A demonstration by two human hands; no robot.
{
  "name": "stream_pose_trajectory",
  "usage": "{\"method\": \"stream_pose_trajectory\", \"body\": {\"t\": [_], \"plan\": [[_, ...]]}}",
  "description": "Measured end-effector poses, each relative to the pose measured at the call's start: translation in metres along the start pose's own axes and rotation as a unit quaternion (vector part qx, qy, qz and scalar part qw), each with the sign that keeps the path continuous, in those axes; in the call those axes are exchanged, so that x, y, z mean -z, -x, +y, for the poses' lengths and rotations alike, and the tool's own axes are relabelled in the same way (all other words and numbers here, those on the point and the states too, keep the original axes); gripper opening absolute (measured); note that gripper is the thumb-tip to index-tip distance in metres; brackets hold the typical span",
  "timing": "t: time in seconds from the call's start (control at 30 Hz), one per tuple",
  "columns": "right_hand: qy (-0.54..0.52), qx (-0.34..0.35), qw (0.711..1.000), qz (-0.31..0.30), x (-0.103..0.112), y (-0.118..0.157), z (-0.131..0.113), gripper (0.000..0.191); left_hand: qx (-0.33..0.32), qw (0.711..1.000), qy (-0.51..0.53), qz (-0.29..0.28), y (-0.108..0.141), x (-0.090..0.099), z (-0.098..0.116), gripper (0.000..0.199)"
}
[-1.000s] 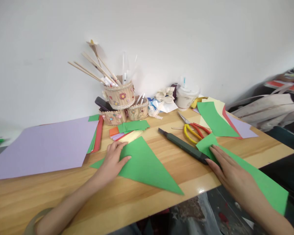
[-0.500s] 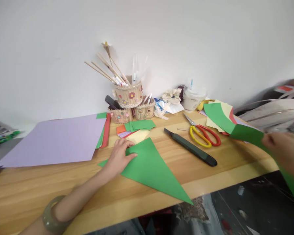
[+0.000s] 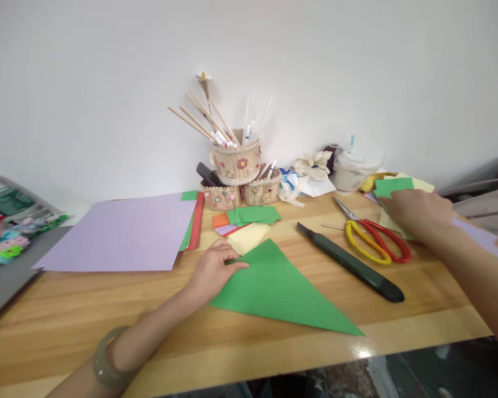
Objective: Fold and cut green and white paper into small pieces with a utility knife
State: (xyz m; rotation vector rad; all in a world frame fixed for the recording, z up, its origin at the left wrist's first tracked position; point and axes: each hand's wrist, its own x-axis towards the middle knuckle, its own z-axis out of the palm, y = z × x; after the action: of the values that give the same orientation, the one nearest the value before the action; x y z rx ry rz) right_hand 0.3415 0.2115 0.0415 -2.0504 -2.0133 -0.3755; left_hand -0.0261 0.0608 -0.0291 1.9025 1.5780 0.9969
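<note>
A folded triangle of green paper [image 3: 286, 290] lies on the wooden table, its long point aimed at the front edge. At the triangle's left corner, my left hand [image 3: 218, 271] pinches the paper between thumb and fingers. Over at the right, my right hand [image 3: 421, 214] reaches to a heap of coloured paper offcuts. Its fingers are closed on a green paper strip [image 3: 395, 185], and the back of the hand hides much of it. Between my hands lie a dark green craft knife [image 3: 352, 262] and scissors [image 3: 375, 237] with yellow and red handles.
Purple paper sheets [image 3: 120, 235] are stacked at left, beside a grey laptop [image 3: 8, 287]. Small paper pieces [image 3: 253, 214] lie near decorated wooden pots [image 3: 237, 160] holding sticks and pens. A plastic cup [image 3: 354, 168] and lace bow [image 3: 313, 165] stand against the wall.
My right hand has carried the green strip from the right side onto the offcut heap. My left hand keeps its pinch on the triangle. The view has shifted left.
</note>
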Motion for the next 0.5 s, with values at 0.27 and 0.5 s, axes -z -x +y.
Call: {"method": "stream_pose_trajectory", "body": {"t": [0.27, 0.5], "plan": [[-0.296, 0.209, 0.905, -0.222, 0.025, 0.088, -0.088, 0.051, -0.166, 0.986, 0.018, 0.018, -0.001, 0.006, 0.001, 0.028], [-0.412, 0.246, 0.829, -0.286, 0.022, 0.114, -0.109, 0.054, -0.308, 0.947, -0.084, 0.024, 0.008, 0.022, 0.017, 0.037]]}}
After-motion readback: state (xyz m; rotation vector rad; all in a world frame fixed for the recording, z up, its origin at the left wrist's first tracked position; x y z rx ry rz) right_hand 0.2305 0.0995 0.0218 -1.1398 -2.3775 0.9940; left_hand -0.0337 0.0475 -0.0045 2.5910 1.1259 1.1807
